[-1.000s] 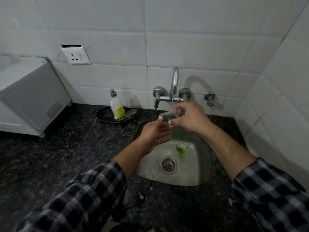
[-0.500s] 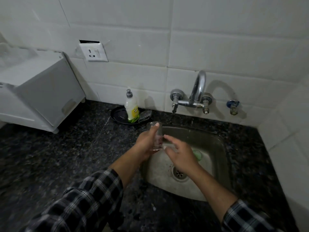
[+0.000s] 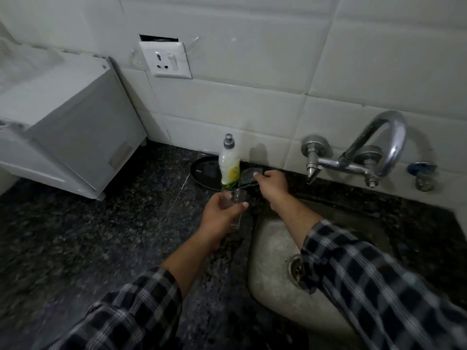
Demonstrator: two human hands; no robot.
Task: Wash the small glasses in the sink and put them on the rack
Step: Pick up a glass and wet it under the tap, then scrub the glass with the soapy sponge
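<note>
My left hand [image 3: 221,213] grips a small clear glass [image 3: 235,200] upright, just left of the steel sink [image 3: 275,261] and above the dark counter. My right hand [image 3: 271,184] reaches over the sink's back left corner and pinches a dark scrub sponge [image 3: 249,176] that lies by the black dish. The green glass seen earlier in the sink is hidden behind my right sleeve.
A dish-soap bottle [image 3: 229,164] stands on a black dish [image 3: 206,173] at the wall. The tap [image 3: 353,157] juts out over the sink's back. A white appliance [image 3: 63,127] fills the counter's left. A wall socket [image 3: 166,60] is above.
The glass passed from my right hand into my left. My right hand left the sink and reached back left to the sponge. The view swung left.
</note>
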